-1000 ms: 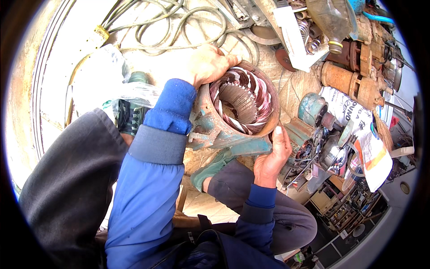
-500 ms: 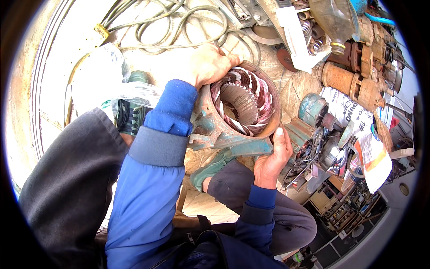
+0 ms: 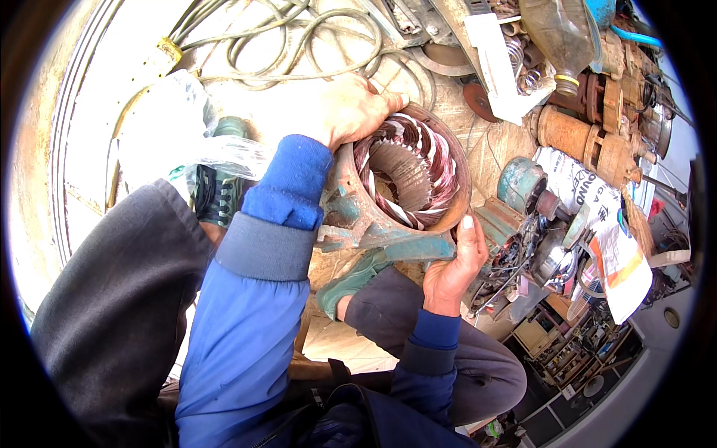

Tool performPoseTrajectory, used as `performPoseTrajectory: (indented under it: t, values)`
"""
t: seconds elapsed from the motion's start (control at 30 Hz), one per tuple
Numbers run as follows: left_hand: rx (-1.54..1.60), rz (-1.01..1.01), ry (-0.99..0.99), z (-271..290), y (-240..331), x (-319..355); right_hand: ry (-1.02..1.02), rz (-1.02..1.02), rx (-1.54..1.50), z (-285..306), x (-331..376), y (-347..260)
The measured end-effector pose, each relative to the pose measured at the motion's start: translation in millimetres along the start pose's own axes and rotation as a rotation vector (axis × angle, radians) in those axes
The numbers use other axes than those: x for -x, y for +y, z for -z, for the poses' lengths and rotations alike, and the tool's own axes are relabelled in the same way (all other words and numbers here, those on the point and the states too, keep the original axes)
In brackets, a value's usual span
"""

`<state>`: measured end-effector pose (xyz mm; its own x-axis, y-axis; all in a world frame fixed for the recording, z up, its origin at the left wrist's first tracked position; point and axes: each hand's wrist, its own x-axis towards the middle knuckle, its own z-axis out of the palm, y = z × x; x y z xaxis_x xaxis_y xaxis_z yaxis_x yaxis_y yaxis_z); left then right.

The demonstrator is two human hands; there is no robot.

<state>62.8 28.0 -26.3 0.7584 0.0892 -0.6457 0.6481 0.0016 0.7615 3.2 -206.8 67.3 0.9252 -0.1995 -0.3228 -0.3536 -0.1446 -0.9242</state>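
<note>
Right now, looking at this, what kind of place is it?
Probably a motor repair workshop, likely worked at floor level. Both hands, left hand and right hand, grip an open motor stator with copper windings; rusty motor parts and coiled cables lie around.

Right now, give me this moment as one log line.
left hand: gripping motor housing rim | right hand: holding housing's lower edge | copper windings: exposed | cables: behind

The left hand (image 3: 345,112) probably hides the stator's (image 3: 407,175) far rim.

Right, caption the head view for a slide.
Both hands, left and right, hold a motor stator with copper windings.
</note>
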Motion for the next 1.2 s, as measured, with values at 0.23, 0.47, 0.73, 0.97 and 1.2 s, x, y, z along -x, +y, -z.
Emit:
performPoseTrajectory:
  t: [0.23, 0.47, 0.73, 0.97, 1.2]
  values:
    - [0.002, 0.006, -0.012, 1.4, 1.6, 1.2, -0.02, -0.016, -0.018, 3.2, -0.9, 0.2]
    - [0.019, 0.019, -0.025, 1.0, 0.5, 0.5, -0.004, -0.024, -0.015, 1.3, 0.2, -1.0]
    - [0.044, 0.039, 0.029, 2.1, 7.2, 5.8, 0.007, -0.021, 0.003, 3.2, -0.7, 0.5]
    - [0.093, 0.058, 0.005, 5.4, 13.7, 11.5, 0.006, -0.013, -0.001, -1.0, 0.8, -1.5]
    - [0.051, 0.038, -0.038, 4.3, 6.9, 7.2, -0.019, 0.007, -0.002, -2.8, 0.0, -3.8]
